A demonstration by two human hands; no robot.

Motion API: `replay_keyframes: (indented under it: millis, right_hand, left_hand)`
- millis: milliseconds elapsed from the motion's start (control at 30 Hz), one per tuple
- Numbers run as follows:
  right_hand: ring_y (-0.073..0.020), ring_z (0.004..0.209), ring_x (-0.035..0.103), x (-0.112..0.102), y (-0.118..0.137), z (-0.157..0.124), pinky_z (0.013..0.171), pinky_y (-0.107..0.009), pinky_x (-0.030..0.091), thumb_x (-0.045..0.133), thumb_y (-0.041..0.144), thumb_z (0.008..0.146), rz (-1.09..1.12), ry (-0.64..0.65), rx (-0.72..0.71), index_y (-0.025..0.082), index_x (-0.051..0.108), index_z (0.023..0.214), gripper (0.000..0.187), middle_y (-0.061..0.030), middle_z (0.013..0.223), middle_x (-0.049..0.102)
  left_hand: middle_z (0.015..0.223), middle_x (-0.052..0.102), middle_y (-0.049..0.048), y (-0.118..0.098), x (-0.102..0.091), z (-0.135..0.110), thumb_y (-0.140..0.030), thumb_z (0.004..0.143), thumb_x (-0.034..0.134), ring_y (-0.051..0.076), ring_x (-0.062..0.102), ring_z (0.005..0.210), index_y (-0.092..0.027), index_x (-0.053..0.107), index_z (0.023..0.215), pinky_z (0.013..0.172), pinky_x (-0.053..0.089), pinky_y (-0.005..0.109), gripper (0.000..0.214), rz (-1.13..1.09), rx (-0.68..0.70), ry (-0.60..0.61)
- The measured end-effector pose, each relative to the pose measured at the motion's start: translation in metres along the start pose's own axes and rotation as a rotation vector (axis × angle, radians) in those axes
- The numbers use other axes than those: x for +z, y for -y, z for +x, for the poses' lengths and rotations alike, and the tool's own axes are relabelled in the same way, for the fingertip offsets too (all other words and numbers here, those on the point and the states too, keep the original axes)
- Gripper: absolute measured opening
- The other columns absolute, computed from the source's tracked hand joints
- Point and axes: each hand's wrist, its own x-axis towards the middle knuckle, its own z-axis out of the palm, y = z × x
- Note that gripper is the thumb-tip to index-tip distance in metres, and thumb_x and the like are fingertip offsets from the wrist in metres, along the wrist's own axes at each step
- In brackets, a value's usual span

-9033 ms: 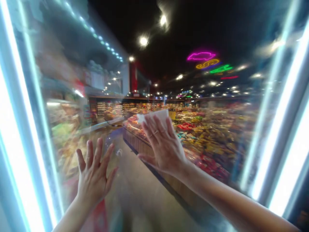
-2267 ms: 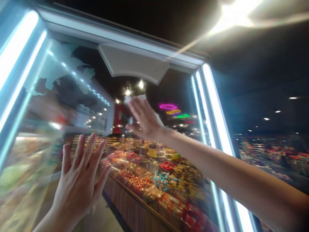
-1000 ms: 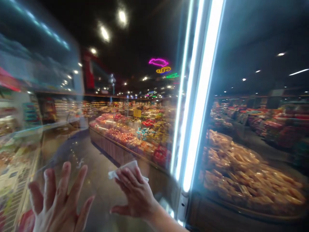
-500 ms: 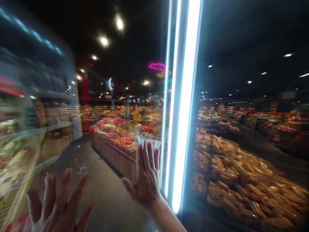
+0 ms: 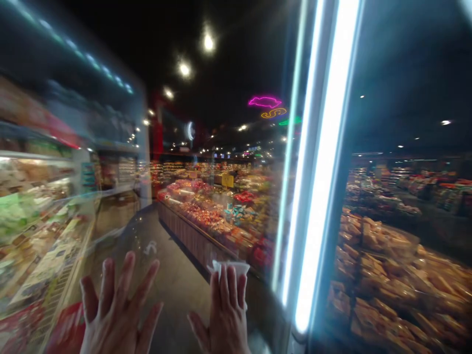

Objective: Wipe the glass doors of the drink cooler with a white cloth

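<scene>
In the lower middle, my right hand [image 5: 229, 312] lies flat with its fingers together and its thumb out to the side. Beneath those fingers is a white tissue [image 5: 239, 267], its edge showing past the fingertips, pressed against what looks like a clear glass pane. My left hand [image 5: 118, 314] is lower left, palm forward and fingers spread, with nothing in it. Whether that palm touches the glass I cannot tell. To the right of my right hand, a bright vertical light strip [image 5: 326, 167] runs along the pane's edge.
Beyond the glass stands a wood-sided display [image 5: 184, 231] heaped with packaged goods, with a yellow sign [image 5: 227, 180] above it. Chilled shelves [image 5: 40, 236] line the left side, blurred. At the right is a pile of wrapped tan packages [image 5: 398, 275]. Neon shapes [image 5: 265, 102] glow higher up.
My right hand has moved down with the tissue under it. My left hand has shifted right, still spread. The view has turned left, so the light strip and display appear farther right.
</scene>
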Motion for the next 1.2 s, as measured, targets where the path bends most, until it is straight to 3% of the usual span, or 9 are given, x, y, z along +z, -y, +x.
replay_keyframes:
  millis: [67,200,400,600,800,967,1033,1133,1200]
  right_hand:
    - [-0.0356,0.162,0.003,0.002,0.015,0.006,0.130,-0.061,0.008,0.043,0.054,0.101,0.017,0.000,0.000,-0.003,0.009,0.164,0.091,-0.0204,0.172,0.020]
    - [-0.0356,0.162,0.005,0.004,0.041,0.045,0.126,-0.067,0.020,0.047,0.060,0.099,0.095,0.022,0.018,0.002,0.005,0.165,0.097,-0.0203,0.169,0.030]
    - [-0.0323,0.162,0.005,0.020,0.099,0.007,0.130,-0.061,0.013,0.049,0.044,0.101,0.114,0.019,-0.004,0.002,0.012,0.165,0.085,-0.0190,0.171,0.025]
    - [-0.0305,0.163,0.002,0.027,0.152,0.056,0.130,-0.062,0.011,0.046,0.052,0.103,0.141,0.013,-0.007,0.004,0.008,0.165,0.087,-0.0171,0.169,0.029]
    - [-0.0286,0.162,0.009,0.042,0.206,0.033,0.133,-0.053,0.003,0.049,0.040,0.101,0.136,-0.001,-0.036,0.002,0.016,0.164,0.081,-0.0159,0.167,0.036]
    - [-0.0271,0.163,0.006,0.043,0.242,0.084,0.132,-0.055,0.010,0.042,0.048,0.104,0.155,-0.016,-0.060,0.005,0.012,0.165,0.081,-0.0128,0.166,0.037]
    - [-0.0275,0.163,0.007,0.045,0.246,0.076,0.132,-0.054,0.009,0.044,0.045,0.103,0.147,0.001,-0.066,0.005,0.012,0.165,0.081,-0.0119,0.168,0.035]
    - [-0.0282,0.162,0.008,0.050,0.240,0.032,0.133,-0.049,0.003,0.046,0.037,0.101,0.096,0.016,-0.089,0.005,0.014,0.165,0.079,-0.0086,0.172,0.021]
    - [-0.0287,0.162,0.007,0.050,0.229,0.018,0.133,-0.049,0.002,0.047,0.033,0.100,0.069,0.012,-0.083,0.005,0.013,0.165,0.079,-0.0082,0.174,0.015]
  left_hand:
    - [0.177,-0.001,-0.0006,0.010,-0.004,-0.002,-0.021,0.092,0.051,0.035,-0.003,0.162,-0.042,0.005,0.164,0.128,0.000,0.067,0.088,-0.001,-0.020,-0.007]
    - [0.176,-0.007,-0.0007,0.028,-0.011,-0.007,-0.021,0.093,0.053,0.034,-0.007,0.162,-0.042,0.002,0.164,0.129,-0.003,0.066,0.089,0.008,-0.005,-0.021]
    - [0.176,-0.006,0.0008,0.064,-0.021,-0.025,-0.020,0.092,0.054,0.033,-0.007,0.162,-0.038,0.004,0.165,0.130,-0.004,0.061,0.090,0.018,-0.020,-0.011]
    - [0.176,-0.006,0.0002,0.108,-0.034,-0.039,-0.022,0.092,0.056,0.034,-0.008,0.162,-0.040,0.008,0.165,0.129,-0.006,0.063,0.089,-0.021,-0.049,-0.021]
    - [0.176,-0.004,0.0017,0.149,-0.046,-0.057,-0.018,0.094,0.053,0.035,-0.006,0.162,-0.040,0.005,0.165,0.129,-0.003,0.066,0.088,0.005,-0.116,-0.005]
    - [0.176,-0.007,0.0021,0.171,-0.053,-0.062,-0.017,0.095,0.051,0.035,-0.008,0.162,-0.043,0.003,0.164,0.129,-0.002,0.068,0.088,-0.029,-0.171,-0.023]
    - [0.176,-0.008,0.0021,0.177,-0.055,-0.066,-0.018,0.096,0.050,0.035,-0.009,0.162,-0.044,0.003,0.164,0.128,-0.003,0.069,0.087,-0.051,-0.204,-0.028]
    - [0.176,-0.006,0.0022,0.183,-0.053,-0.075,-0.019,0.096,0.050,0.035,-0.009,0.162,-0.043,0.005,0.164,0.128,-0.004,0.070,0.085,-0.070,-0.247,-0.019]
    - [0.176,-0.004,0.0018,0.182,-0.049,-0.079,-0.019,0.096,0.050,0.035,-0.008,0.162,-0.043,0.006,0.164,0.128,-0.003,0.069,0.084,-0.072,-0.253,-0.014]
